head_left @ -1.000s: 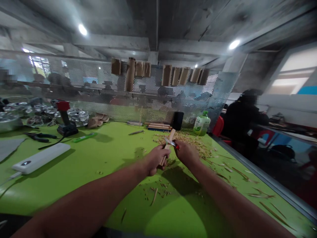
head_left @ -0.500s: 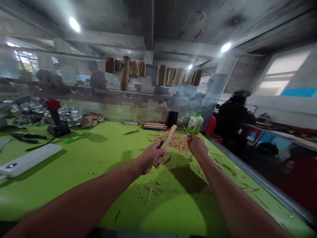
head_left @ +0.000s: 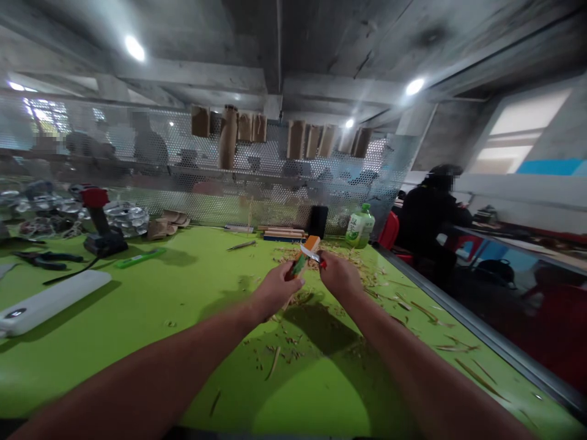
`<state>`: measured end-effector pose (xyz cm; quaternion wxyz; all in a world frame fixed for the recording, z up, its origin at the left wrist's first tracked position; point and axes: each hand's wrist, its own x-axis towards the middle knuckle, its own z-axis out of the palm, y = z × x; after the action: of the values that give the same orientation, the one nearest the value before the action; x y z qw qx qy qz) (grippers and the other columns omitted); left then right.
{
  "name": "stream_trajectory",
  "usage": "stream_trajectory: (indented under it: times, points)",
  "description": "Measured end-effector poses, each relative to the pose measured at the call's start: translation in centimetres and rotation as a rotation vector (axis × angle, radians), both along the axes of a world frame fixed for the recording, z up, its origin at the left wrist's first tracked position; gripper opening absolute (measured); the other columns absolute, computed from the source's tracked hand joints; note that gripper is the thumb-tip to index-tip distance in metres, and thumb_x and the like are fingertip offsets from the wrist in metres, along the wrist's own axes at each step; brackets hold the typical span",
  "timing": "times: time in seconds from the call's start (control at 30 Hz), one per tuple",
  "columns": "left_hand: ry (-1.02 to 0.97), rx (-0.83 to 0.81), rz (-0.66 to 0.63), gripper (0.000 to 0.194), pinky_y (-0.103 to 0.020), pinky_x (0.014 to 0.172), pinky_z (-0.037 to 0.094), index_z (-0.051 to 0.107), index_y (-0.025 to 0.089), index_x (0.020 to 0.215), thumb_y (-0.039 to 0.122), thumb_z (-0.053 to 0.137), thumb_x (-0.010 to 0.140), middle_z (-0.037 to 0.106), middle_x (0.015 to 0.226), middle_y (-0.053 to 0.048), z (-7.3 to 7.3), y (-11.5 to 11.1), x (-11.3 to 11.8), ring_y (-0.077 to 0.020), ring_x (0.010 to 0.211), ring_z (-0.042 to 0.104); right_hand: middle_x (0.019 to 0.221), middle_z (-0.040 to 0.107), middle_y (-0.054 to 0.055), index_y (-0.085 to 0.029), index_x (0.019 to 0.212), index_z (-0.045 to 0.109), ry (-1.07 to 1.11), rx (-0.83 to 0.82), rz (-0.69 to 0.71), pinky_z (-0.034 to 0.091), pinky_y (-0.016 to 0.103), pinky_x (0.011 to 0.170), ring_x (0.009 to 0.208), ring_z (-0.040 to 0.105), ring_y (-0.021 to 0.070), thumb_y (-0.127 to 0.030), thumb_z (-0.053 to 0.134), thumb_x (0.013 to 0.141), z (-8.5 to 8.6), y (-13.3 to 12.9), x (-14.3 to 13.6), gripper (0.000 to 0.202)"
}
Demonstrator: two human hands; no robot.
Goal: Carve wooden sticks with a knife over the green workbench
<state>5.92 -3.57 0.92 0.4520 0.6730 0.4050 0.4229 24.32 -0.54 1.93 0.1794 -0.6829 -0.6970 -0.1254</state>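
My left hand (head_left: 278, 286) is wrapped round a narrow wooden piece (head_left: 312, 242) that has an orange face and a green patch. The piece points up and away from me. In my right hand (head_left: 340, 273) is a small knife (head_left: 312, 253), its red handle mostly covered by my fingers. The blade lies across the upper part of the wood; whether it cuts in I cannot tell. Beneath and behind both hands, wood shavings (head_left: 293, 249) are scattered over the green tabletop (head_left: 151, 360).
At the left are a cordless drill (head_left: 98, 220), pliers (head_left: 48, 259), a green cutter (head_left: 140, 257) and a long white bar (head_left: 57, 300). A green bottle (head_left: 360, 227) and a dark phone-like slab (head_left: 318, 221) stand before the perforated metal screen (head_left: 270, 177). A person in black (head_left: 433, 208) sits at the right.
My right hand has moved left with the knife, bringing the blade from apart onto the wooden piece. In my left hand the piece has turned, so its orange face shows more.
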Motion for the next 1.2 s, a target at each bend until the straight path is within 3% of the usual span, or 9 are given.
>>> stream_trajectory:
  times: [0.23,0.4,0.5,0.6,0.7,0.83,1.07,1.2]
  points:
    - [0.054,-0.029,-0.003,0.041,-0.022,0.051,0.04,0.059,0.018,0.12,0.032,0.057,0.081,0.056,0.08,-0.002,0.4,-0.5,0.0,-0.0112,0.058,0.044,0.091,0.07,0.009,-0.023,0.109,0.064,-0.045,0.029,-0.079,0.038,0.027,0.068,0.083,0.063,0.0218,-0.029,0.039,0.09,0.1,1.0,0.9,0.031]
    - [0.055,-0.044,-0.07,0.05,-0.021,0.052,0.04,0.055,0.018,0.13,0.03,0.058,0.081,0.061,0.087,-0.004,1.1,-1.5,-0.1,-0.0113,0.059,0.046,0.096,0.07,0.011,-0.02,0.107,0.068,0.149,-0.121,-0.282,0.039,0.027,0.065,0.082,0.064,0.0218,-0.022,0.041,0.087,0.2,2.6,5.1,0.033]
    - [-0.006,0.0,-0.076,0.05,-0.021,0.056,0.042,0.055,0.018,0.129,0.028,0.061,0.08,0.062,0.091,-0.004,1.1,-1.2,-0.1,-0.0112,0.064,0.049,0.097,0.07,0.012,-0.017,0.104,0.069,0.173,-0.107,-0.312,0.039,0.027,0.064,0.083,0.064,0.0221,-0.025,0.037,0.09,0.3,2.8,6.8,0.036]
    - [-0.033,-0.005,0.029,0.046,-0.021,0.06,0.042,0.058,0.015,0.119,0.025,0.066,0.076,0.061,0.085,-0.003,0.6,-0.1,-0.3,-0.0114,0.066,0.051,0.101,0.069,0.011,-0.02,0.111,0.066,0.19,-0.051,-0.282,0.038,0.027,0.064,0.086,0.064,0.0219,-0.033,0.035,0.092,0.1,2.5,5.6,0.039]
    - [-0.034,-0.086,0.085,0.036,-0.022,0.057,0.043,0.057,0.015,0.106,0.026,0.07,0.074,0.057,0.075,0.0,0.3,0.7,-0.4,-0.012,0.063,0.054,0.098,0.07,0.009,-0.024,0.114,0.065,0.205,0.014,-0.153,0.036,0.026,0.064,0.084,0.063,0.021,-0.036,0.04,0.09,-0.2,1.8,2.8,0.036]
    - [-0.101,-0.226,0.008,0.037,-0.024,0.055,0.047,0.048,0.017,0.104,0.026,0.069,0.076,0.058,0.078,0.0,0.2,0.4,-0.3,-0.0134,0.06,0.061,0.094,0.071,0.005,-0.028,0.115,0.063,0.117,0.029,0.007,0.034,0.025,0.063,0.08,0.063,0.0194,-0.029,0.046,0.087,-0.4,0.6,0.0,0.033]
    - [-0.179,-0.208,-0.213,0.043,-0.025,0.055,0.05,0.042,0.018,0.117,0.03,0.064,0.081,0.052,0.08,0.003,0.1,-0.1,-0.1,-0.0125,0.055,0.063,0.089,0.071,0.005,-0.029,0.115,0.062,-0.019,-0.032,0.011,0.035,0.025,0.064,0.076,0.064,0.0194,-0.027,0.042,0.09,-0.4,-0.2,-0.4,0.033]
    - [-0.22,-0.236,-0.246,0.05,-0.022,0.051,0.049,0.042,0.019,0.123,0.026,0.064,0.079,0.05,0.074,0.005,0.1,-0.2,0.0,-0.0082,0.049,0.057,0.093,0.071,0.005,-0.029,0.116,0.062,-0.036,-0.047,-0.007,0.037,0.026,0.065,0.08,0.065,0.0206,-0.024,0.043,0.089,-0.4,-0.1,-0.3,0.034]
